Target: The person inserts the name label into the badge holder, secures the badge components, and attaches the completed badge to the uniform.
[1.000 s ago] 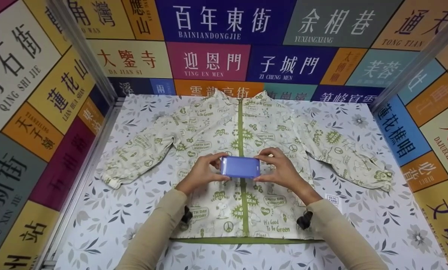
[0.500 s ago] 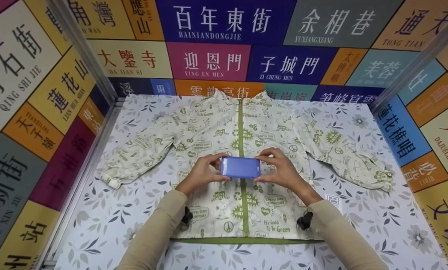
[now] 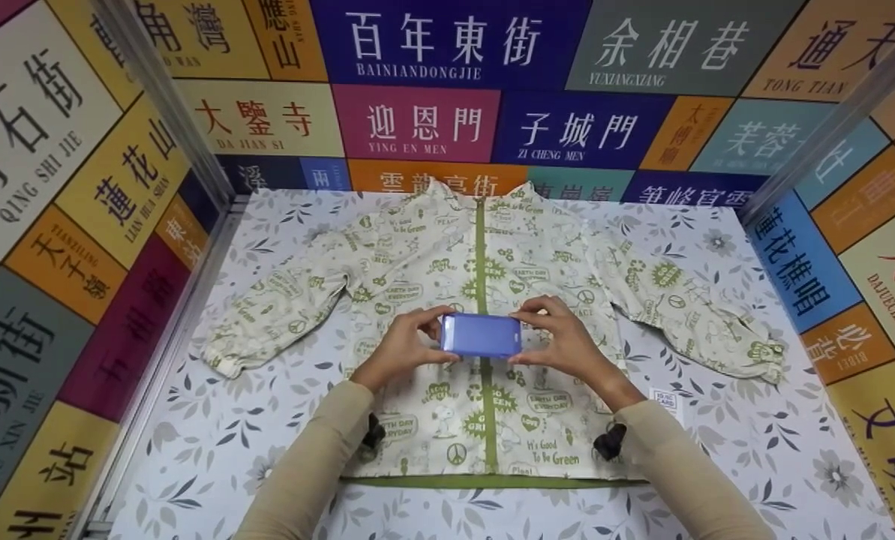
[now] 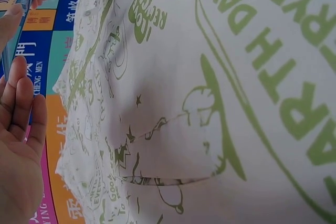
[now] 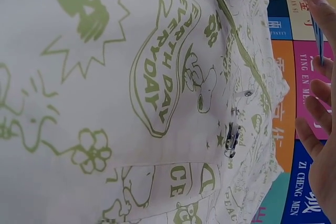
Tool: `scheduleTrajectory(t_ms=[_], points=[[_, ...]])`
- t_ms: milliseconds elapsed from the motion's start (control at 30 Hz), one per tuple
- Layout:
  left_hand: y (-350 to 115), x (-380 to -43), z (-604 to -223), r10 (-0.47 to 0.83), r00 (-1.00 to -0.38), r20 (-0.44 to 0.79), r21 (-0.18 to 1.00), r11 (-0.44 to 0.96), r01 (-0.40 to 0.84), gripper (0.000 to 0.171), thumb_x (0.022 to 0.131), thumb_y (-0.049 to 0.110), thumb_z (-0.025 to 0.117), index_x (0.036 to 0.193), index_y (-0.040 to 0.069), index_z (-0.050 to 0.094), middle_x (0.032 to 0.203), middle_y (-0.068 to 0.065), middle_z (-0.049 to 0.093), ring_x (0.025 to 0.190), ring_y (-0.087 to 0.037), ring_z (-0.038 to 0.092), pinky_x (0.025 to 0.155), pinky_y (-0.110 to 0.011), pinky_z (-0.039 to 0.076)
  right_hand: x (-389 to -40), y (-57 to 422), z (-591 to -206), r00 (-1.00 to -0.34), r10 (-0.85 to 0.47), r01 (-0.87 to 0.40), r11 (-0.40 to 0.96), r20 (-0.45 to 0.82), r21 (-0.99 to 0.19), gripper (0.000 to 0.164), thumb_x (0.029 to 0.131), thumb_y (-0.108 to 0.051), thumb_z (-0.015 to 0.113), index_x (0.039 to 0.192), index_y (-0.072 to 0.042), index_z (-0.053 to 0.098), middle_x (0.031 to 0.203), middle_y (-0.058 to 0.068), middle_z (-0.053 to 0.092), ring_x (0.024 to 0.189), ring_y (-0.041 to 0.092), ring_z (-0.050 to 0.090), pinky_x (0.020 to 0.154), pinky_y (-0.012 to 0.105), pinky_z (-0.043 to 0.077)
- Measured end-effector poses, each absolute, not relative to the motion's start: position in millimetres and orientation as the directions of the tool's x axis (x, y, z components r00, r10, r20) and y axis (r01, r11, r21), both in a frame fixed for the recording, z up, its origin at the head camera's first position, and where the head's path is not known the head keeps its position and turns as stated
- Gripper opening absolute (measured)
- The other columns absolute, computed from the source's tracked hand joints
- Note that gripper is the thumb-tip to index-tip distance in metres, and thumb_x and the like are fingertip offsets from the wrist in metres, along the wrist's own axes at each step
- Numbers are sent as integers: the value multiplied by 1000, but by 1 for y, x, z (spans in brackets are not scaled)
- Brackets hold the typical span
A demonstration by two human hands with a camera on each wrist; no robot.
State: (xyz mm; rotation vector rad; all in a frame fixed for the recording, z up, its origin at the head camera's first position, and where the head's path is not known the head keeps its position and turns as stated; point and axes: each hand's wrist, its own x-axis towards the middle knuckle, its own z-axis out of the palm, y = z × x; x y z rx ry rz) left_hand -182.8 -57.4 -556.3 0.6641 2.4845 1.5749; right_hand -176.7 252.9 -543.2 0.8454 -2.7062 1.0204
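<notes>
A thin blue phone case (image 3: pixel 481 335) is held level above the jacket's front, its broad face turned toward the head camera. My left hand (image 3: pixel 408 341) pinches its left end between thumb and fingers. At the opposite end, my right hand (image 3: pixel 563 341) grips it the same way. Both wrist views catch the case nearly edge-on, with my left thumb (image 4: pixel 9 22) and right thumb (image 5: pixel 321 11) against it. Beneath lies a white jacket (image 3: pixel 409 247) with green print, spread face up, sleeves out and its green front strip (image 3: pixel 481 262) running down the middle.
A white patterned cloth (image 3: pixel 717 465) covers the table under the jacket. Near my right forearm lies a small white card (image 3: pixel 666 401). Colourful lettered panels (image 3: pixel 417 124) stand behind and at both sides. A small shiny metal piece (image 5: pixel 231 135) is on the jacket in the right wrist view.
</notes>
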Motion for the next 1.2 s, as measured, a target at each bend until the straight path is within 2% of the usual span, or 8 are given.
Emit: scheduleTrajectory(t_ms=[133,467,667,733,933,1067,1200], points=[[-58,-183,-556,421,-900,114,894,352,278,77,65,22,93,134,15,61,92,-9,66,91,-42,65,83,-56,55,-177,253,-543,-840,-455,-538,619,297,-572,71,61,-40,94,125,-24,70,129,4,59,119,22,51,95,49,49],[-58,-182,-557,416,-902,116,896,349,276,77,65,25,93,135,16,61,91,-6,66,89,-36,65,83,-54,56,-177,254,-543,-845,-456,-529,630,281,-569,72,61,-41,94,126,-22,69,129,3,59,121,23,51,97,50,49],[-59,-182,-558,417,-898,139,895,334,294,79,65,24,93,135,9,60,88,-6,66,88,-43,65,82,-57,55,-177,255,-541,-840,-460,-535,622,287,-571,72,63,-47,90,126,-22,69,129,6,59,121,23,51,98,49,49],[-59,-183,-558,418,-897,145,892,336,301,79,65,24,93,135,8,60,87,-6,66,88,-42,65,81,-56,55,-177,255,-540,-840,-461,-536,620,286,-573,72,63,-48,90,126,-21,69,129,7,59,121,23,50,97,49,49],[-59,-182,-558,402,-905,137,892,348,289,77,64,25,93,134,18,62,87,-3,66,84,-33,65,79,-51,57,-178,255,-540,-839,-465,-537,616,283,-577,72,62,-43,92,126,-18,69,129,11,59,121,23,50,96,49,49],[-60,-182,-557,394,-909,135,902,331,277,76,64,23,94,133,24,63,87,-4,67,84,-35,66,79,-52,57,-179,255,-541,-840,-463,-535,612,283,-583,73,62,-44,92,127,-18,69,129,9,59,121,23,50,97,49,49],[-60,-183,-558,395,-908,136,906,323,276,75,64,24,94,132,25,63,86,-4,66,84,-36,65,79,-53,56,-179,256,-541,-839,-464,-535,606,286,-588,75,62,-48,90,127,-19,69,129,10,59,121,23,50,98,49,49]])
